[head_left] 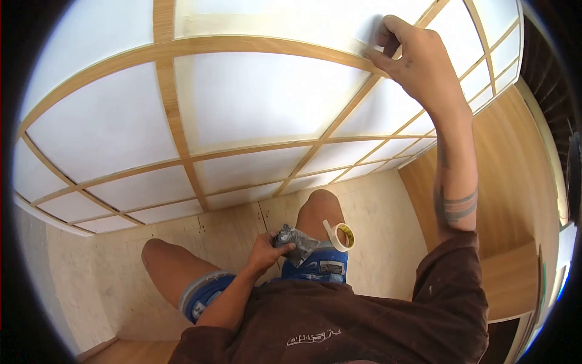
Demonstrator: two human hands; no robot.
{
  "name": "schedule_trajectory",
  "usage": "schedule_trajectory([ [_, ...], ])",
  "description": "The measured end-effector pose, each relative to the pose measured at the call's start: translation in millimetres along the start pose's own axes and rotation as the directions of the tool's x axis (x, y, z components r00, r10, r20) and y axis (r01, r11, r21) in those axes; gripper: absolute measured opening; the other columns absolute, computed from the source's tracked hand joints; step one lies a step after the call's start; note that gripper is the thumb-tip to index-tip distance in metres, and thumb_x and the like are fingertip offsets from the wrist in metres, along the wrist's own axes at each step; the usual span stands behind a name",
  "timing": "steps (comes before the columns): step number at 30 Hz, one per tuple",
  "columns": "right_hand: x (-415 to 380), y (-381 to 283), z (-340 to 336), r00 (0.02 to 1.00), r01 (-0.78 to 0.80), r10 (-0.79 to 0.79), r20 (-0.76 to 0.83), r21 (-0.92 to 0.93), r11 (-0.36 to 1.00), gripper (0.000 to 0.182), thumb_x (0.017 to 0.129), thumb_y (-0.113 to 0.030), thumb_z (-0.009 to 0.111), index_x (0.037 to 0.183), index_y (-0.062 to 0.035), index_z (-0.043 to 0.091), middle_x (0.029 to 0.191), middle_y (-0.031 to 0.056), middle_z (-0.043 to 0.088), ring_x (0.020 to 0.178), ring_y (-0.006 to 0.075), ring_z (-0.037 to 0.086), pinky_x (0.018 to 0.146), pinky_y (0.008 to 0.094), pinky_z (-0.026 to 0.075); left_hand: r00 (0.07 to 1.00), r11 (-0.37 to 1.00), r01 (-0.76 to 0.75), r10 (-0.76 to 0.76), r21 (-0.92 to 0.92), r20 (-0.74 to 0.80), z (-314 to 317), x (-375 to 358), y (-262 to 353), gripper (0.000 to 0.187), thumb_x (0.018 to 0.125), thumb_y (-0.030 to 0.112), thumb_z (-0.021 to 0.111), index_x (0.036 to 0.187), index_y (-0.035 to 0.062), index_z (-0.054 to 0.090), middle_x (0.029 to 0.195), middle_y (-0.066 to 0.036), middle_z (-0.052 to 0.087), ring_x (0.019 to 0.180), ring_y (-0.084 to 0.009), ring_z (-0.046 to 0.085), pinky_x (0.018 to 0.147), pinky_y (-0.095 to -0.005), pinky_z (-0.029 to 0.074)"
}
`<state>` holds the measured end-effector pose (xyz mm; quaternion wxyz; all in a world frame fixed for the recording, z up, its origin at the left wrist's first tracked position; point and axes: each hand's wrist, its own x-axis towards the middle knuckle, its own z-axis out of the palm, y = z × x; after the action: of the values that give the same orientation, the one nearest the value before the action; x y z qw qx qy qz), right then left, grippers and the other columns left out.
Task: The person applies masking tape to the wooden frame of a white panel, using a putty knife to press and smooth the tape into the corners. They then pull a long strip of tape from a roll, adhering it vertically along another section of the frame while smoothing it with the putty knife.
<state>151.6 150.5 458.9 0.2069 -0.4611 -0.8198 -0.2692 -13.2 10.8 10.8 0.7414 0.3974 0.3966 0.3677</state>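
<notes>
My left hand [263, 253] is closed around a flat dark grey piece with whitish smears [297, 244], held low between my thighs. I cannot make out its kind. Up high, my right hand [418, 57] has its thumb and fingers bent together against the wooden lattice [260, 45] of a white panel [267, 91]. Anything between those fingertips is hidden or too small to tell. A roll of masking tape [343, 237] rests at my right thigh, its loose end sticking up. Pale tape-like strips [188, 109] run along the edges of a white pane.
Beneath me lies a light plywood floor [388, 224]. The lattice panel spans the whole front. To the right stands a curved wood-toned wall [497, 200], with a dark slatted area [548, 67] beyond it.
</notes>
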Motion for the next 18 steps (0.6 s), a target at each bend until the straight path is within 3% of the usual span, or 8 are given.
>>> schedule_trajectory([
  [10,7.1,-7.7,9.2,0.997,0.064,-0.064,-0.030,-0.006,0.998,0.026,0.087,-0.023,0.079,0.085,-0.0021,0.064,0.070,0.0119,0.067,0.064,0.0292,0.065,0.063,0.0378,0.052,0.999,0.998,-0.054,0.054,-0.018,0.010,0.6,-4.1,7.2,0.026,0.088,0.009,0.083,0.108,-0.0045,0.072,0.094,-0.006,0.075,0.084,-0.0148,0.068,0.078,-0.0336,0.057],
  [18,-14.2,20.2,8.2,0.994,-0.099,0.105,0.042,-0.116,0.988,0.025,0.088,-0.026,0.077,0.084,-0.0057,0.064,0.069,0.0085,0.065,0.064,0.0267,0.064,0.061,0.0370,0.050,0.997,0.996,-0.082,0.082,-0.033,0.007,-0.4,-1.2,-1.1,0.027,0.088,0.010,0.083,0.109,-0.0037,0.072,0.094,-0.006,0.075,0.083,-0.0141,0.068,0.078,-0.0323,0.056],
])
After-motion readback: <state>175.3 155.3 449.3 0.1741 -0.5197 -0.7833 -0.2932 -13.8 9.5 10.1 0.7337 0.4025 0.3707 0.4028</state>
